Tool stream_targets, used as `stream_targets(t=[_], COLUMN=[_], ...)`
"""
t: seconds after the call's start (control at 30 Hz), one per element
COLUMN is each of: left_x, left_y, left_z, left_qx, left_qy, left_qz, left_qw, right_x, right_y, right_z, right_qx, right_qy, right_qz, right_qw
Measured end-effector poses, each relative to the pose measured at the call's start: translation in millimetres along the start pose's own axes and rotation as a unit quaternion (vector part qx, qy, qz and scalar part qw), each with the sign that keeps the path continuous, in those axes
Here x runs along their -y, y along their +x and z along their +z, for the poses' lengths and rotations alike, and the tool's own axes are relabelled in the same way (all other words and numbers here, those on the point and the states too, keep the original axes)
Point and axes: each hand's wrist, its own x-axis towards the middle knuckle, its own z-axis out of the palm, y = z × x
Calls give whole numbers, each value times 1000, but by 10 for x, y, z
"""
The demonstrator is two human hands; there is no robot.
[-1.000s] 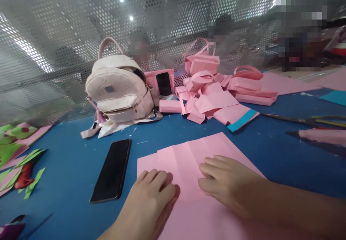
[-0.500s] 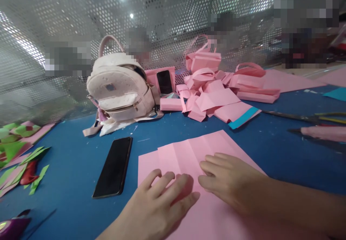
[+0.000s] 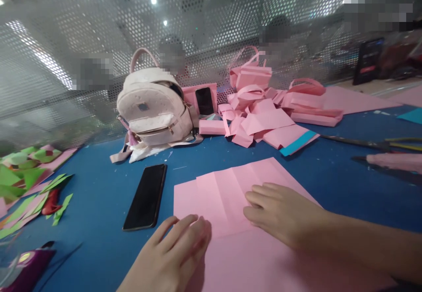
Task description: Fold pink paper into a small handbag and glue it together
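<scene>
A large pink paper sheet (image 3: 227, 191) with several fold creases lies on the blue table (image 3: 99, 195) in front of me. My right hand (image 3: 283, 215) lies flat on the sheet, fingers stretched out toward the left, pressing it down. My left hand (image 3: 171, 257) rests on the sheet's near left edge, fingers extended and together, holding nothing. A black phone (image 3: 147, 196) lies face up just left of the sheet.
A pale pink backpack (image 3: 153, 107) stands at the back by a perforated metal screen. A pile of folded pink paper pieces and bags (image 3: 263, 112) lies behind the sheet. Green paper scraps (image 3: 29, 186) sit at left. Scissors (image 3: 372, 143) lie at right.
My left hand slid back left and toward me along the sheet's edge, its fingers drawn together. The right hand stayed pressed on the paper.
</scene>
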Motion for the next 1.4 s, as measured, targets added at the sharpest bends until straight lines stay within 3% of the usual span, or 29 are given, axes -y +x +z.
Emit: stream_targets(t=[0.1, 0.2, 0.37, 0.47, 0.63, 0.77, 0.83, 0.93, 1.0, 1.03, 1.1, 1.23, 1.4], left_x=[-42, -123, -243, -256, -180, -46, 18, 74, 84, 86, 97, 171, 235], left_y=[104, 207, 347, 407, 454, 488, 518, 602, 689, 739, 841, 966, 916], left_z=[-93, -84, 72, 99, 38, -10, -31, -64, -88, -99, -115, -105, -86], left_qx=[-1, -27, -54, -77, -92, -131, -170, -209, -243, -265, -316, -355, -346], left_qy=[-35, -42, 20, 74, 98, -3, -43, -101, -131, -131, -99, -39, 1], left_qz=[5, -29, -69, -36, 7, -7, -16, -24, -34, -38, -23, 21, 58], left_qw=[999, 998, 996, 994, 991, 991, 984, 972, 961, 955, 943, 934, 937], right_x=[4, 26, 13, 11, 230, 494, 539, 449, 329, 266, 157, 10, -113], right_y=[31, 19, -180, -317, -441, -457, -422, -284, -141, -61, 101, 347, 428], right_z=[-100, -277, -466, -515, -667, -770, -797, -839, -884, -908, -950, -942, -797], right_qx=[9, 47, 72, 78, 129, 205, 179, 40, -56, -73, -70, 39, 20], right_qy=[13, 77, 120, 148, 252, 335, 328, 285, 270, 269, 298, 407, 459], right_qz=[5, 59, 129, 169, 213, 216, 196, 172, 159, 144, 129, 118, 134], right_qw=[1000, 994, 982, 971, 935, 894, 907, 942, 948, 949, 943, 905, 878])
